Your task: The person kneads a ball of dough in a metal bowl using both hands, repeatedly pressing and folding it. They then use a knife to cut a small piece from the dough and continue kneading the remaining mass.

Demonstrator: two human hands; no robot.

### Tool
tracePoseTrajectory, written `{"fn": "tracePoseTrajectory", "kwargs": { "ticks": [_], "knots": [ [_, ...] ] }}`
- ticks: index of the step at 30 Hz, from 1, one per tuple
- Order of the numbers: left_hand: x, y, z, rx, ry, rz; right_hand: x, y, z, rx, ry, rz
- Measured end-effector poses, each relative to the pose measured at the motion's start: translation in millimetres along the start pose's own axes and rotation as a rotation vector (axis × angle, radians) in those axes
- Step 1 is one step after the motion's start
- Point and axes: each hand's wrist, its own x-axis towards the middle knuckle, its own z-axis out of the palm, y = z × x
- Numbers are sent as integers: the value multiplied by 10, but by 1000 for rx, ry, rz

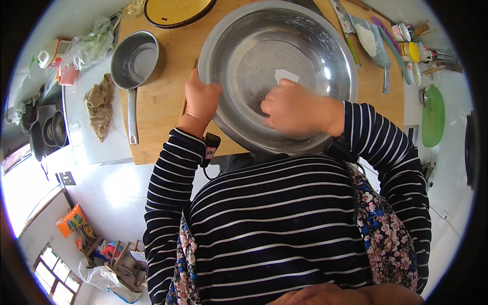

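Observation:
A wide stainless steel basin (244, 53) stands before me on a wooden board, with pale smears on its inner wall. My left hand (202, 95) grips the basin's left rim, thumb on the inside. Over the basin's near right side, my right hand (301, 108) is closed, knuckles upward, and partly blurred. A flat white piece (286, 76), perhaps a plastic scraper, sticks out past its fingers against the basin's bottom. The fingers hide the rest of that piece.
A metal saucepan (139, 57) and a yellow-lined bowl (179, 11) stand left on the wooden board (156, 126). A cleaver (343, 23) and a metal scoop with flour (371, 42) lie right. A rag (100, 106) lies beyond the board's left edge.

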Motion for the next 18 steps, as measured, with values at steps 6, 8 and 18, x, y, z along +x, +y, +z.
{"fn": "tracePoseTrajectory", "kwargs": {
  "ticks": [6,8,18],
  "knots": [
    [9,-41,13,-147,-28,-3,-476,22,-226,26,-89,50],
    [-8,-77,52,-136,-9,40,-522,142,-185,-38,57,-11],
    [-86,-3,133,-221,59,-8,58,319,436,-220,169,-117]
  ]
}}
